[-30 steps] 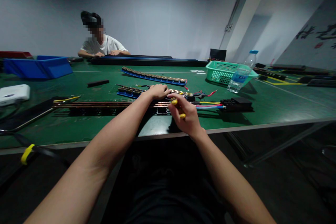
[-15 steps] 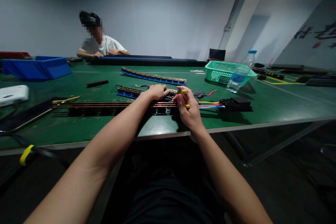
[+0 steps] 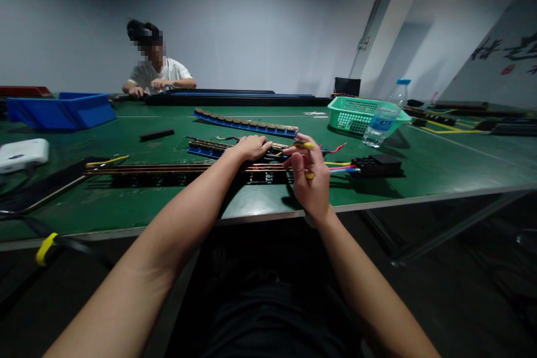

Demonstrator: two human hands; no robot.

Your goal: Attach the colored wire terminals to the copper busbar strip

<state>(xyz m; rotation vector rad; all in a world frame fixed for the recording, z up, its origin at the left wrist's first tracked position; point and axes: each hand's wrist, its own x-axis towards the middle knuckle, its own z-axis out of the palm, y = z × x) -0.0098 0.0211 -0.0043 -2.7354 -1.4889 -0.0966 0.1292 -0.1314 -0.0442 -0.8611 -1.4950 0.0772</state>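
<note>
Right hand (image 3: pixel 314 185): half open, fingers loosely curled about a yellow-handled tool (image 3: pixel 307 145), its two yellow ends showing apart among the fingers (the working head is too small and dark to make out). Left hand (image 3: pixel 254 148): at ten o'clock from the right, palm down, fingers lightly bent, lying over a blue-based strip (image 3: pixel 207 147); whether it pinches anything cannot be told. Long assembly with copper-coloured bars (image 3: pixel 188 168): at eight o'clock from the left hand, running sideways under the left forearm to the right hand. Black block (image 3: pixel 375 166): at three o'clock from the right hand, joined by coloured wires (image 3: pixel 342 168). Red wire (image 3: pixel 339 148): at two o'clock, nearer. Second blue-based strip (image 3: pixel 245 122): at twelve o'clock from the left hand, apart, slanting. Short black bar (image 3: pixel 156 135): at nine o'clock. Green basket (image 3: pixel 350 117), with a water bottle (image 3: pixel 380 126) just in front: towards two o'clock from the right hand. Blue bin (image 3: pixel 62 112): well out, between nine and ten. Co-worker in white sleeves (image 3: pixel 182 71): at ten, both hands by long dark rails (image 3: pixel 235 99). All worktop goods: on a green table (image 3: pixel 444 162).
</note>
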